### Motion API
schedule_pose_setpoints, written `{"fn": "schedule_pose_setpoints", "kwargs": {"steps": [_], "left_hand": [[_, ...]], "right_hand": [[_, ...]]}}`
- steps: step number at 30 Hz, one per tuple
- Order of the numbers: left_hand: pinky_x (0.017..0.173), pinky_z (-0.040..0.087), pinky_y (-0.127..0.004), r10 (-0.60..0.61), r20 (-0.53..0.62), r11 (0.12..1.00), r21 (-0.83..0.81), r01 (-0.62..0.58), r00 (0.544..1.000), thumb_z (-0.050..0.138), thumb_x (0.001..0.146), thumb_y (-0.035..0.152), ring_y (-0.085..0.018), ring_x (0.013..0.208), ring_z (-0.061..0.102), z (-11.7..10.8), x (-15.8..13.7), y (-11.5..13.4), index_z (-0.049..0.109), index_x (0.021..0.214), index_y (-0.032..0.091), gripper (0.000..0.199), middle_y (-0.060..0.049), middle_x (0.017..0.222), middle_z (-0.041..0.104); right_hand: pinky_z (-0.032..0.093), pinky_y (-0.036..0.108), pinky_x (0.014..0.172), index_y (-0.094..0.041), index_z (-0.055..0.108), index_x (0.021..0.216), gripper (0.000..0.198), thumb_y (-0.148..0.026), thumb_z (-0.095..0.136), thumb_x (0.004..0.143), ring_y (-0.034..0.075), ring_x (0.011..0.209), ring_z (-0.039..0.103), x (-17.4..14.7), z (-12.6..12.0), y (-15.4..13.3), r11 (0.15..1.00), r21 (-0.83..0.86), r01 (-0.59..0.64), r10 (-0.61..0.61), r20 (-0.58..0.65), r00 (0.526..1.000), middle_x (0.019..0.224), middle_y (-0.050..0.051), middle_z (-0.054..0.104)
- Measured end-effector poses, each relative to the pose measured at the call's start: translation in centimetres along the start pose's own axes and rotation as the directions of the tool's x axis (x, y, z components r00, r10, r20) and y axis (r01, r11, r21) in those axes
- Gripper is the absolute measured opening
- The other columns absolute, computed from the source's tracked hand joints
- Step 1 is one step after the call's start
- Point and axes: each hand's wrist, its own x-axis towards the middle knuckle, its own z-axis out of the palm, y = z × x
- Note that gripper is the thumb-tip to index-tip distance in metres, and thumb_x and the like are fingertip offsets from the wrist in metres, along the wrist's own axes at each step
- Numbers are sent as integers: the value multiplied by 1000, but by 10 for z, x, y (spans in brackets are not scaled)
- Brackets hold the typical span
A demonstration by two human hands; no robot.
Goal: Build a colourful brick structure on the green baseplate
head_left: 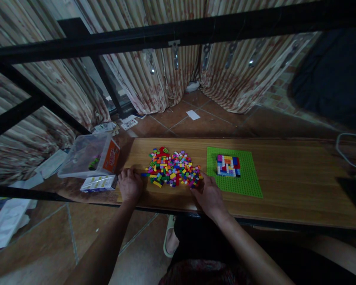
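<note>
A loose pile of small toy building bricks in many colours lies on the wooden table. At its left end my left hand rests palm down on the tabletop, its fingers lying loosely bent. A blue brick sits close to its thumb side. My right hand reaches to the pile's right edge, thumb and fingers apart around the outermost bricks; I see nothing lifted. Right of that hand is a green studded baseplate, bearing a roughly rectangular patch of joined bricks in several colours.
A clear plastic box with an orange label stands left of the table, a few green pieces inside. A small white carton lies before it, near my left hand. A black metal bar crosses above, with patterned curtains behind.
</note>
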Motion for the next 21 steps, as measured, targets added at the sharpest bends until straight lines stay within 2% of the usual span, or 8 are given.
{"fn": "schedule_pose_setpoints", "kwargs": {"steps": [5, 9, 12, 14, 17, 21], "left_hand": [[85, 41, -42, 12, -3, 1000, 24, -12, 1000, 41, 87, 21, -30, 103, 51, 0, 0, 0, 61, 116, 13, 37, -15, 112, 58], [84, 42, -42, 15, -5, 999, 44, -15, 1000, 41, 87, 21, -30, 102, 51, -1, -1, 1, 62, 115, 12, 36, -15, 111, 59], [84, 42, -41, 18, -7, 999, 50, -18, 1000, 40, 87, 21, -30, 101, 51, -2, -1, 2, 61, 116, 12, 36, -15, 112, 59], [84, 42, -41, 17, -1, 999, 50, -17, 1000, 40, 87, 21, -29, 101, 51, -2, -1, 2, 61, 117, 12, 37, -15, 111, 59], [84, 41, -41, 13, 4, 999, 39, -13, 1000, 41, 87, 21, -29, 101, 51, -2, -1, 2, 60, 118, 13, 37, -16, 111, 59], [84, 42, -41, 20, -12, 999, 36, -19, 1000, 40, 87, 23, -30, 101, 51, 0, 0, 0, 61, 116, 13, 37, -15, 114, 59]], "right_hand": [[53, 43, 79, -15, 47, 133, 66, -22, 65, 69, 24, 80, 64, 7, 12, -7, 999, 49, 7, -6, -19, 1000, 113, 16, 59], [55, 38, 70, -12, 49, 129, 58, -23, 61, 73, 18, 67, 61, 9, 21, -9, 980, 198, -25, 32, -30, 999, 103, 13, 60], [55, 35, 67, -12, 52, 125, 48, -24, 56, 78, 17, 68, 61, 8, 22, -11, 964, 265, 17, -6, -41, 999, 100, 12, 60], [54, 36, 74, -15, 57, 118, 38, -24, 52, 83, 19, 76, 62, 10, 19, -13, 970, 221, 102, -90, -63, 994, 103, 12, 60], [50, 39, 85, -17, 63, 108, 27, -24, 49, 86, 24, 93, 60, 20, 17, -22, 976, 52, 211, -208, -55, 977, 102, 12, 61], [49, 36, 82, -18, 65, 95, 18, -25, 52, 86, 24, 93, 59, 36, 22, -36, 973, -165, 162, -160, 23, 987, 99, 12, 61]]}}
